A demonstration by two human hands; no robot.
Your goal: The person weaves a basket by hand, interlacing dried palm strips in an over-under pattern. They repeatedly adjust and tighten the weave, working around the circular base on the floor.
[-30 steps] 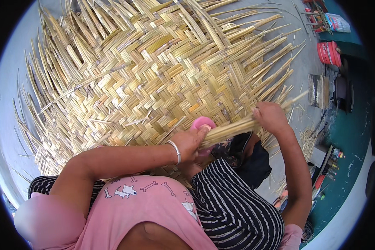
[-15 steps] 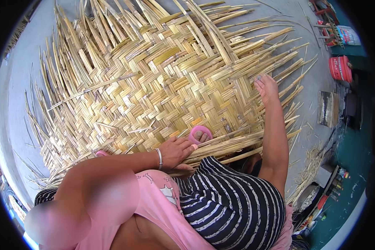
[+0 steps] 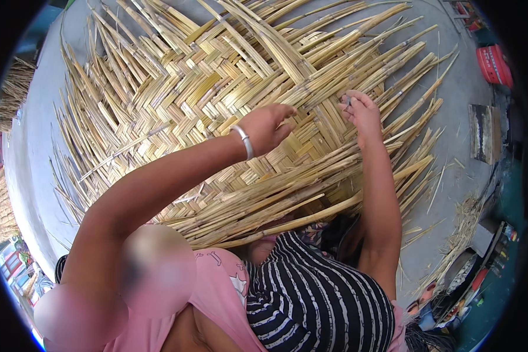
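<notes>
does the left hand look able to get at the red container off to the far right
Probably not from here. The left hand is over the woven mat, while the red container lies beyond the mat's far right edge, past the right hand.

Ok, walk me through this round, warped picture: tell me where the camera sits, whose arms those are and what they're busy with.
The camera is worn on a person's head and looks down, and its wide lens bends straight edges. Both bare arms rising from the bottom edge are that person's own. Under them lies a large woven mat of flat yellow cane strips, spread on a grey concrete floor, with loose strip ends sticking out all round. The left hand, with a silver bangle at its wrist, hovers curled over the weave. The right hand pinches at the strips; its grip hides what it holds.
</notes>
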